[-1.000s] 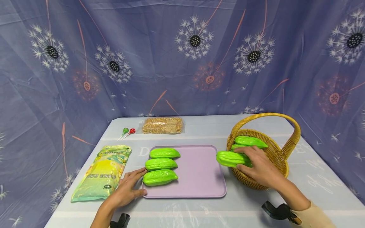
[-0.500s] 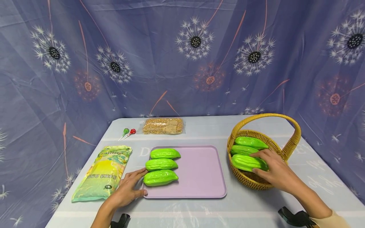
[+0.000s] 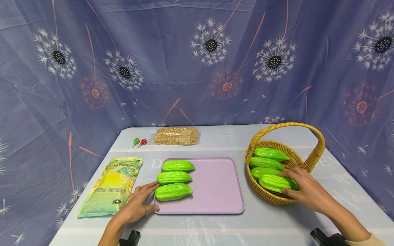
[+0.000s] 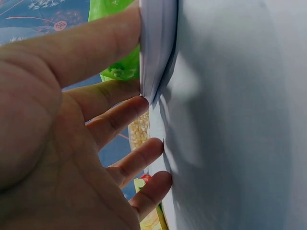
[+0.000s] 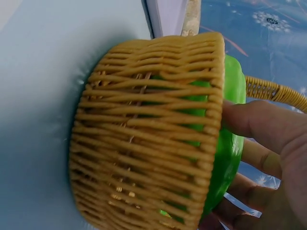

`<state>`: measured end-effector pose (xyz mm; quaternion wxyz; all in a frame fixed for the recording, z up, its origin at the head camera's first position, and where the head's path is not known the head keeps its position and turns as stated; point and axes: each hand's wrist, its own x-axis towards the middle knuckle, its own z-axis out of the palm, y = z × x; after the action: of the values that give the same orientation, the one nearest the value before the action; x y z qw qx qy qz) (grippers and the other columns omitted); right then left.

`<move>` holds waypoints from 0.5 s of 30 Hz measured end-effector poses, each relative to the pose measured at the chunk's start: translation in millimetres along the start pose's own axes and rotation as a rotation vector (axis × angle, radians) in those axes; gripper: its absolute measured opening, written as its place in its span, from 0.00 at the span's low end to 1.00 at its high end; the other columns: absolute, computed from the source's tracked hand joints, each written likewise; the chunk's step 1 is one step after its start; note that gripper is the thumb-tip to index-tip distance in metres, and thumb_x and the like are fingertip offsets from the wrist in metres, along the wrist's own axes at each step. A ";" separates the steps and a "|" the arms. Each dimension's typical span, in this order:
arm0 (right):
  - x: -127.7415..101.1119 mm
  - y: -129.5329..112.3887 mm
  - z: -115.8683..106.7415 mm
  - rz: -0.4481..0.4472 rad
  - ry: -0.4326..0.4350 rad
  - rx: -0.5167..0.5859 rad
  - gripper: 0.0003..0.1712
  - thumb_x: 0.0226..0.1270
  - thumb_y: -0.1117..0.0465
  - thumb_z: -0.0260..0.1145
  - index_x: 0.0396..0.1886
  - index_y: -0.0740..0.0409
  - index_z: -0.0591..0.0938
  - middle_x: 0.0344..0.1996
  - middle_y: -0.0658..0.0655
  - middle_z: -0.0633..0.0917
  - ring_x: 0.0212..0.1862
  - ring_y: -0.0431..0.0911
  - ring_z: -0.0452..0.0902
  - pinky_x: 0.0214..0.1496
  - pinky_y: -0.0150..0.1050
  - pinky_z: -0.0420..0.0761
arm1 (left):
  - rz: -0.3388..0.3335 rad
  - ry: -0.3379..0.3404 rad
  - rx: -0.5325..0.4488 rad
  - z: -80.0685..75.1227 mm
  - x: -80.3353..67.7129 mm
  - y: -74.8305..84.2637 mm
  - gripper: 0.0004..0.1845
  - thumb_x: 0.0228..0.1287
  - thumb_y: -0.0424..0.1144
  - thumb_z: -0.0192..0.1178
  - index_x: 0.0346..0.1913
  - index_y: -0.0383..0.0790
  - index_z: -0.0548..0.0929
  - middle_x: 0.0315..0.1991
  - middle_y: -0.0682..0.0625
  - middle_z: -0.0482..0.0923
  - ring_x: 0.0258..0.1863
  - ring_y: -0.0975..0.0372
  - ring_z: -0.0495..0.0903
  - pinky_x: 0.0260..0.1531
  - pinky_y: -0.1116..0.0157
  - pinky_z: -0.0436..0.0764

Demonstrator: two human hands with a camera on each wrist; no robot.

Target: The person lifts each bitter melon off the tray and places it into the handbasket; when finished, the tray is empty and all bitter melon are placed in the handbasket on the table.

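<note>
My right hand grips a glossy green bitter melon at the near side of the wicker basket, thumb on its near side and fingers over the far side. Several bitter melons lie in the basket in a row, this one frontmost. In the right wrist view, the thumb presses the bitter melon just above the basket's rim. My left hand rests at the left edge of the lilac tray, fingers extended and thumb at its near corner. Three bitter melons lie stacked front to back on the tray's left half.
A yellow-green printed bag lies left of my left hand. At the back are a clear pack of corn kernels and two lollipops, one green, one red. The basket's tall handle arches over its opening.
My right hand has carried the bitter melon from beside the tray rightward over the basket, then down toward its near side behind the others. My left hand has stayed at the tray.
</note>
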<state>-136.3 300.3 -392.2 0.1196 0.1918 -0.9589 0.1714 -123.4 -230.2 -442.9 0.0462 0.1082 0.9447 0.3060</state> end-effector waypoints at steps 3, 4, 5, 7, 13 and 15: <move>-1.4 2.6 0.2 0.005 -0.020 -0.004 0.26 0.48 0.55 0.75 0.48 0.55 0.81 0.43 0.54 0.79 0.47 0.53 0.72 0.43 0.54 0.74 | 0.001 0.000 -0.004 -0.4 -0.2 0.5 0.39 0.49 0.48 0.69 0.66 0.44 0.70 0.70 0.48 0.63 0.64 0.50 0.60 0.54 0.47 0.56; -1.8 3.2 0.5 0.005 -0.022 -0.012 0.25 0.48 0.54 0.76 0.48 0.54 0.82 0.42 0.53 0.79 0.46 0.52 0.73 0.43 0.53 0.74 | 0.003 0.001 -0.006 -0.5 -0.4 0.6 0.38 0.49 0.48 0.69 0.66 0.44 0.70 0.70 0.48 0.63 0.64 0.50 0.60 0.54 0.46 0.56; -2.1 3.9 0.5 0.004 -0.028 -0.005 0.25 0.48 0.54 0.75 0.48 0.54 0.81 0.43 0.53 0.80 0.47 0.52 0.73 0.43 0.53 0.74 | 0.006 0.003 -0.006 -0.5 -0.6 0.8 0.38 0.49 0.48 0.69 0.66 0.44 0.71 0.70 0.48 0.63 0.64 0.50 0.60 0.54 0.47 0.56; -2.3 5.3 0.9 0.006 -0.040 -0.002 0.25 0.48 0.52 0.75 0.47 0.53 0.82 0.43 0.53 0.80 0.47 0.52 0.73 0.43 0.53 0.74 | 0.017 0.012 -0.005 -0.4 -1.3 0.8 0.38 0.48 0.49 0.69 0.65 0.43 0.71 0.70 0.47 0.64 0.63 0.50 0.61 0.53 0.48 0.57; -1.4 9.2 2.9 0.037 -0.098 0.044 0.24 0.49 0.51 0.74 0.47 0.52 0.82 0.45 0.54 0.80 0.50 0.54 0.72 0.49 0.58 0.71 | 0.029 0.028 -0.004 -0.6 -2.4 1.6 0.38 0.48 0.49 0.69 0.65 0.43 0.72 0.69 0.47 0.65 0.61 0.51 0.61 0.51 0.51 0.58; -0.8 10.4 3.0 0.042 -0.119 0.080 0.25 0.49 0.51 0.74 0.48 0.53 0.81 0.45 0.56 0.79 0.51 0.57 0.72 0.52 0.62 0.67 | 0.019 0.017 -0.007 -1.0 -2.1 2.3 0.38 0.48 0.49 0.69 0.65 0.43 0.71 0.69 0.47 0.64 0.62 0.51 0.61 0.52 0.49 0.58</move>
<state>-140.4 308.4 -398.0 0.0511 0.1861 -0.9606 0.2002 -121.1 -229.4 -440.8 0.0356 0.1143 0.9429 0.3109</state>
